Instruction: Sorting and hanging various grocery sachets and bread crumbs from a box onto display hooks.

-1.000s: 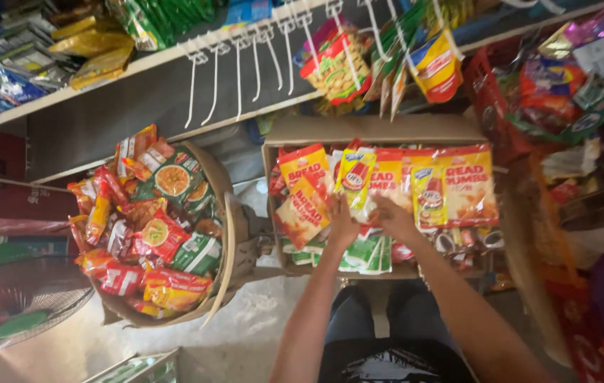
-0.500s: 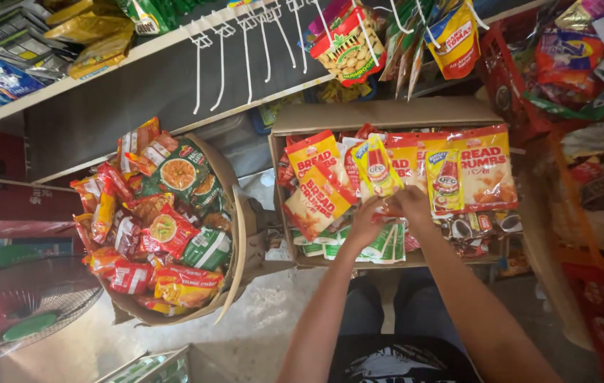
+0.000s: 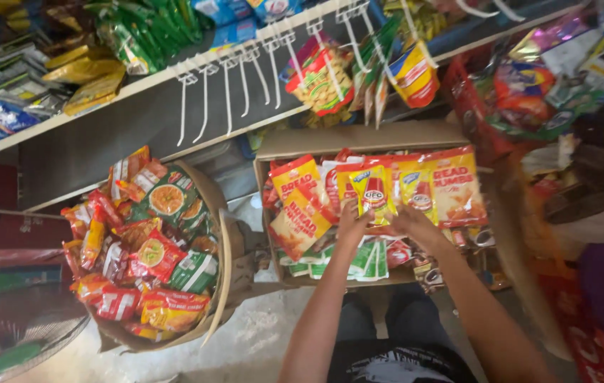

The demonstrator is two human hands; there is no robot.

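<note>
Both my hands reach into a cardboard box (image 3: pixel 359 139) packed with upright sachets. My left hand (image 3: pixel 353 223) pinches a yellow sachet (image 3: pixel 369 191) with a red emblem, standing in the middle of the row. My right hand (image 3: pixel 413 224) holds the lower edge of the neighbouring yellow sachet (image 3: pixel 419 186). Orange breadcrumb packets (image 3: pixel 300 206) lean at the left of the box and another orange packet (image 3: pixel 458 186) stands at the right. Green and white sachets (image 3: pixel 369 261) lie in front, under my wrists.
A second cardboard box (image 3: pixel 220 269) at the left brims with red, green and orange snack packets (image 3: pixel 149 248). White peg hooks (image 3: pixel 245 78) jut from a shelf edge above, some bearing hanging packets (image 3: pixel 323 78). More goods crowd the right side (image 3: pixel 550 78). A fan grille (image 3: pixel 11 333) sits lower left.
The view has shifted slightly, so the box sits a little higher and further right. My hands stay on the yellow sachets in the middle row, fingers closed on them.
</note>
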